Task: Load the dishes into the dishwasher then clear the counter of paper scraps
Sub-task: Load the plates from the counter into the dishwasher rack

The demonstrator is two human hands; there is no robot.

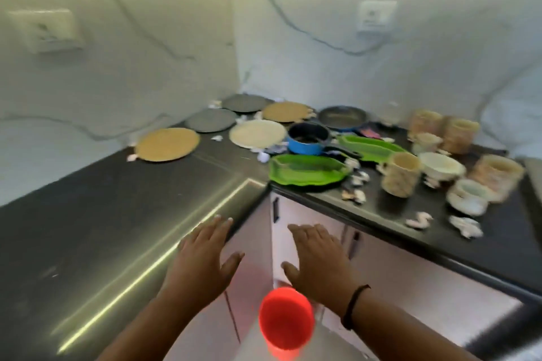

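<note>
While both hands, left hand [202, 258] and right hand [319, 261], hover flat and empty, dishes [308, 141] and paper scraps [466, 226] crowd the desk [88, 214]; seemingly nothing is loaded, though blur hides detail

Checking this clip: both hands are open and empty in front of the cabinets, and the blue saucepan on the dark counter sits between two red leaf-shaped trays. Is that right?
Not quite: the head view shows the two leaf-shaped trays are green, not red. The rest holds: the left hand and right hand are open and empty, fingers straight, and the blue saucepan sits on the dark counter between them.
</note>
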